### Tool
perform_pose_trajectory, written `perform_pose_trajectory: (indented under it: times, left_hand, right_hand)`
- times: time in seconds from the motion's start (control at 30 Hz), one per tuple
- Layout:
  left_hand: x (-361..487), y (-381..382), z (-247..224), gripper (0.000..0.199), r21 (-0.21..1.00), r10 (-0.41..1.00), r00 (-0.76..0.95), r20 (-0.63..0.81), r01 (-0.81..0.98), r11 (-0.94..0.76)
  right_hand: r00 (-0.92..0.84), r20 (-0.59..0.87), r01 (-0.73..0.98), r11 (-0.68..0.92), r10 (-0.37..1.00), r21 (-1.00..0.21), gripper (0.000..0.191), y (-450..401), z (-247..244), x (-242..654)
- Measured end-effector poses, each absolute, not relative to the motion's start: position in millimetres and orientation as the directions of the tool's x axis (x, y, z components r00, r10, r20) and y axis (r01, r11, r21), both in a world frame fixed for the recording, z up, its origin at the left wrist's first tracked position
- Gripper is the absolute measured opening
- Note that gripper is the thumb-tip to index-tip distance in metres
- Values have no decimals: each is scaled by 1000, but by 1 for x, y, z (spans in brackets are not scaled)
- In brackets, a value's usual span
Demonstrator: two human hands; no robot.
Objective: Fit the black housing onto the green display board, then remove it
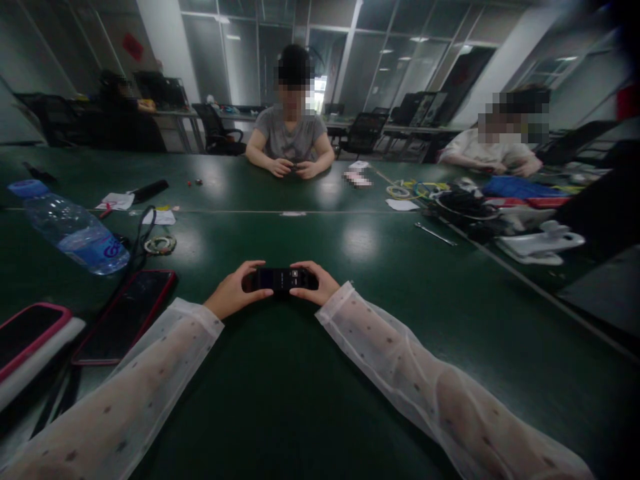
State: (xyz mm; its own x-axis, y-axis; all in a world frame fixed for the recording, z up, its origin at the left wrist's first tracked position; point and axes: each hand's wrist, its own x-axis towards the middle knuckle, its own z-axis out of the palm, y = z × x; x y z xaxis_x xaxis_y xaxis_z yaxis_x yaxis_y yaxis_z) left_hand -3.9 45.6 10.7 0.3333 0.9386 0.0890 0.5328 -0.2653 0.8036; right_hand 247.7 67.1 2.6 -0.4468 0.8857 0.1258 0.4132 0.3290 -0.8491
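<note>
glossy green tabletop (280,400); left hand (235,288) and right hand (323,283) clamped on black device (281,280), one each end; loosened grip could drop it.

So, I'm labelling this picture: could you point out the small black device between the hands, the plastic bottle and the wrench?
Small black device (281,279): head view, middle of its upper face.
Plastic bottle (71,228): head view, middle of its body.
Wrench (435,234): head view, middle of its shaft.

The device (281,279) is between the left hand (235,290) and the right hand (323,285). On the tabletop (300,380), left of the device are a phone (125,317) and a bottle (75,230); right and behind it, a wrench (436,234).
</note>
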Motion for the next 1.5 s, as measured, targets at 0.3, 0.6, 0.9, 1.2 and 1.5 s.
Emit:
perform_pose_trajectory:
  times: [0.3, 0.6, 0.9, 1.2, 1.5]
  left_hand:
    - [-5, 47, 10, 62, 828, 940, 334, 65, 507, -237]
    - [-6, 47, 12, 63, 804, 951, 308, 37, 556, -211]
    - [-5, 48, 10, 64, 794, 955, 290, 70, 563, -229]
    - [-5, 48, 11, 64, 788, 960, 269, 74, 574, -222]
    - [-5, 47, 14, 60, 808, 960, 268, 84, 545, -223]
  right_hand:
    - [-371, 148, 473, 324, 917, -819, 59, 67, -3, 248]
    - [-348, 303, 465, 444, 887, -766, 55, 65, -2, 246]
    - [-338, 360, 454, 486, 869, -746, 57, 71, -8, 248]
    - [-329, 326, 322, 429, 886, -844, 49, 76, -16, 246]
    - [-210, 430, 279, 475, 878, -835, 48, 72, -14, 246]
